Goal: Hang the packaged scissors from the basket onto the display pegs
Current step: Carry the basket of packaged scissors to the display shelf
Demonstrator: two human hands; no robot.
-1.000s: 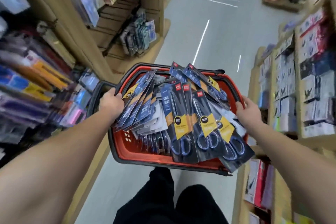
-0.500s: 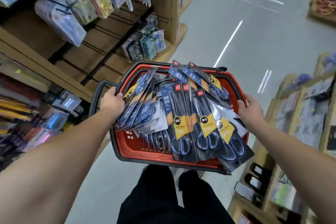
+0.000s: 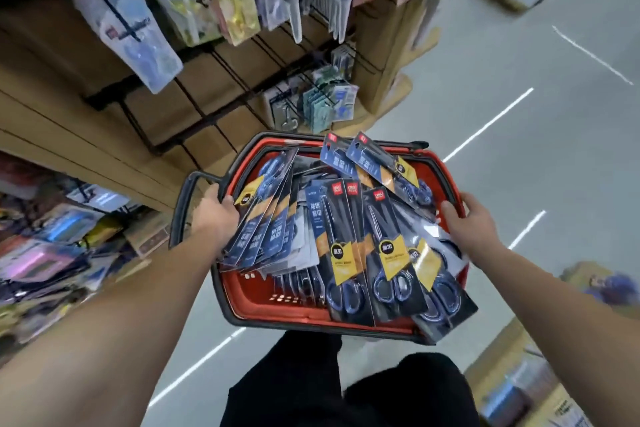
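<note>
Both bare arms are reaching forward. The left grip (image 3: 214, 215) is curling its fingers over the left rim of the basket (image 3: 263, 305), and the right grip (image 3: 467, 222) is clasping the right rim, thumb lying on top.

One basket (image 3: 256, 302), two hands (image 3: 215, 217) (image 3: 468, 220)

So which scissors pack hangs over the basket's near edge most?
The rightmost scissors pack, beside the right hand: its blue handles poke past the red basket's near corner.
</note>
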